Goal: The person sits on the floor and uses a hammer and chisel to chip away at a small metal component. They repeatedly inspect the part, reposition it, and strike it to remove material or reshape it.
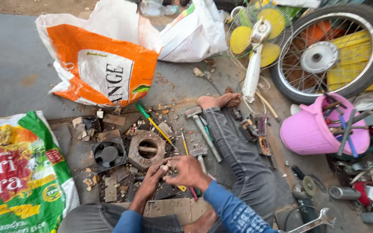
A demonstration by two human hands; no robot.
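I sit on the ground with my right leg (234,151) stretched out. My left hand (152,179) and my right hand (185,170) meet just in front of me, both pinched around a small pale part (165,166) held between the fingertips. Right beyond the hands lies a heavy octagonal metal block (146,150) with a round hole. A small black fan (108,153) sits to its left. A yellow-and-green screwdriver (154,124) and a hammer (203,129) lie beyond, next to my leg.
An orange-and-white sack (102,60) and a white sack (193,34) stand at the back, a green printed sack (20,172) at the left. A pink bucket (311,131) of tools, a spoked wheel (333,51), a yellow table fan (255,41) and a spanner (311,222) crowd the right.
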